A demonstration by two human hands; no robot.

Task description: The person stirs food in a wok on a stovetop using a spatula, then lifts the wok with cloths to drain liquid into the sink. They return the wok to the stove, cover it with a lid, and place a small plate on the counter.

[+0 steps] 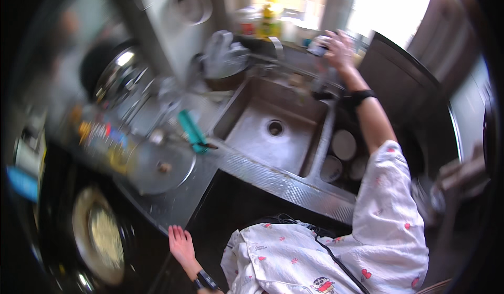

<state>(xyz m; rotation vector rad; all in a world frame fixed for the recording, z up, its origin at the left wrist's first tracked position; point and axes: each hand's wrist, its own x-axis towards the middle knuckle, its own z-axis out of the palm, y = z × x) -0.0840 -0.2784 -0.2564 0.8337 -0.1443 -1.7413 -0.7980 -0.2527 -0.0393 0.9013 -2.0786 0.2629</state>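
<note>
My right hand reaches up to the windowsill behind the sink, its fingers around a small white-and-grey item. Blur keeps me from telling exactly what that item is. Below it is a double-bowl stainless-steel sink; the left bowl has a round drain, and white dishes sit in the right one. My left hand is low on the left, fingers extended and nothing held, by the front edge of the dark countertop.
A teal-handled tool lies left of the sink, near a round transparent lid. Pale food fills a pan at lower left. Behind the sink are a faucet, a plastic bag and a yellow bottle. A dark board leans at right.
</note>
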